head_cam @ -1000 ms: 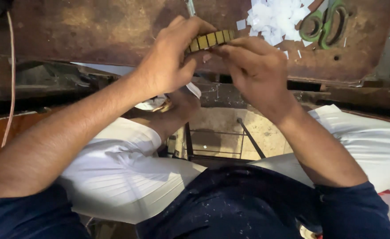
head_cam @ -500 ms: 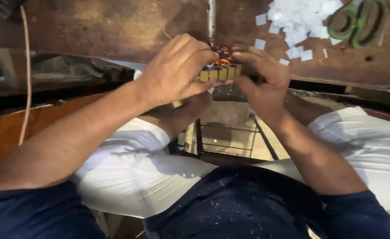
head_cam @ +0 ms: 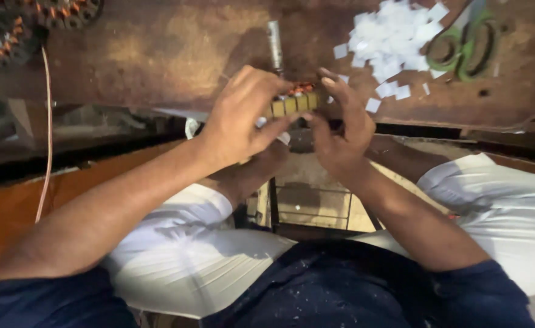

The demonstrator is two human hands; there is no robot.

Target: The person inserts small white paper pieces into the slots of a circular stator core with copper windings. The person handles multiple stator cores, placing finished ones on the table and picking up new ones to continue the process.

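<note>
We find both hands raised over the near edge of a worn brown metal bench point(head_cam: 158, 54), gripping one small part between them. The left hand point(head_cam: 240, 121) has its fingers curled tightly round the left end of a motor armature point(head_cam: 293, 102), a ribbed piece with yellowish segments and reddish copper winding showing just above them. The right hand point(head_cam: 340, 130) closes on the right end, thumb underneath and fingertips point(head_cam: 328, 79) pressed over the top; neither hand shows any open gap. A grey shaft point(head_cam: 274, 44) stands out beyond the fingers, pointing away from us. A small white slip point(head_cam: 282, 138) shows just below the left thumb; we cannot tell what holds it. Beyond the right fingertips and to the right lies a loose heap of white paper squares point(head_cam: 389, 36), with a few strays just beside the knuckles. Green-handled scissors point(head_cam: 465, 45) rest beside that heap, on its far right. Well left of the left hand, in the far corner, sit two wound copper coils point(head_cam: 30, 18), and a thin orange wire point(head_cam: 47, 121) hangs down from them.
</note>
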